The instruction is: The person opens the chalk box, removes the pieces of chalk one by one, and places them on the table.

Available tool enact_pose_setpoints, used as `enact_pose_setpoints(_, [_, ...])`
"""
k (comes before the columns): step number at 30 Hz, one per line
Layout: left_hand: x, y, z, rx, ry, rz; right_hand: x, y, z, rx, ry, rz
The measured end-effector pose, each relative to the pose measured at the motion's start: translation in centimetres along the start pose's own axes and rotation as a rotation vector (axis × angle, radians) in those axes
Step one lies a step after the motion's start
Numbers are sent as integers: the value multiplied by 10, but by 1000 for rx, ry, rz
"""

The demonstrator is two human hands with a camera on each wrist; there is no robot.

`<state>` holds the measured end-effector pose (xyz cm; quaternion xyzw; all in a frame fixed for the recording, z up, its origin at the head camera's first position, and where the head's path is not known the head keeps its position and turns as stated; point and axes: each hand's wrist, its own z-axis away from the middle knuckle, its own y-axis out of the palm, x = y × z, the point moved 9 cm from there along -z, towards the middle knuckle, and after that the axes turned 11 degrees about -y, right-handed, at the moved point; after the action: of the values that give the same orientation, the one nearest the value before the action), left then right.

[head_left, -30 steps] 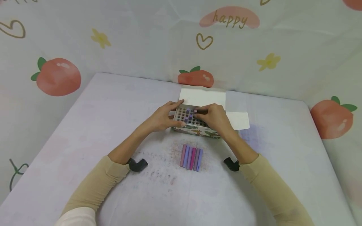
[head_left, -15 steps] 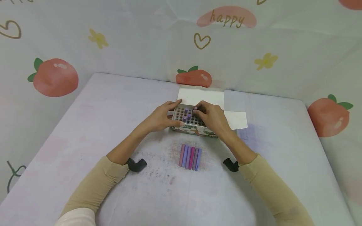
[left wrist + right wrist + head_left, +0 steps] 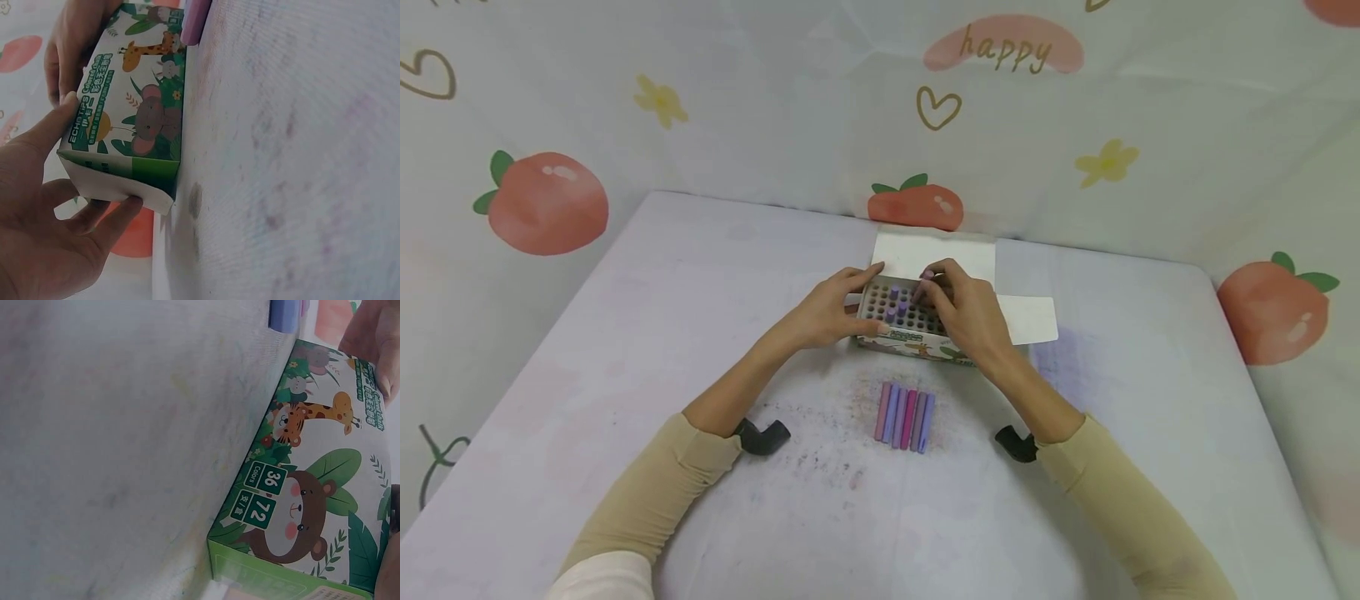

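Note:
A chalk box (image 3: 917, 345) printed with cartoon animals stands with its lid open, showing a grid of holes. My left hand (image 3: 827, 312) holds its left end, thumb on the front edge and index finger stretched to the back corner. In the left wrist view, other fingers (image 3: 115, 222) lie behind the side flap. Over the holes, my right hand (image 3: 967, 317) pinches an upright purple chalk stick (image 3: 928, 275), its lower part partly hidden by the fingers. Three purple chalk sticks (image 3: 902, 309) poke up from holes. My right hand hides the box's right part.
Several pink, purple and magenta chalk sticks (image 3: 897, 418) lie side by side in front of the box. The white lid (image 3: 934, 252) leans back, and a side flap (image 3: 1028, 319) sticks out right. Chalk dust marks the tablecloth (image 3: 805, 508). A printed curtain (image 3: 790, 125) hangs behind.
My right hand has drawn a purple chalk stick upward from among those in the box, and it now stands higher between the fingers. The left hand stays on the box.

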<state>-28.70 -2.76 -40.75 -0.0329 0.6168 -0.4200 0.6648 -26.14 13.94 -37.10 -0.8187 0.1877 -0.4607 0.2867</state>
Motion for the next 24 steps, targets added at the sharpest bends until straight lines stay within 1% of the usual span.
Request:
enact_pose_setpoints(3, [-1,1,-1,3,5,0,0,-3,2,-37,-10,-67])
enact_pose_setpoints(8, [1,2,0,7,8,-9,0,-12,3,-138,-15,-208])
enact_pose_setpoints(11, [1,0,1,3,3,-12,0,-17,3,-182,-14,-260])
enact_pose_setpoints(17, [2,1,2,12,-10,-13,1,-20,9,-201,16,-350])
enact_pose_setpoints(20, [2,2,1,15,-15,-16,0,-23,13,-204,44,-366])
enact_pose_setpoints(24, [1,2,2,10,-17,-23,1,-27,18,-198,67,-360])
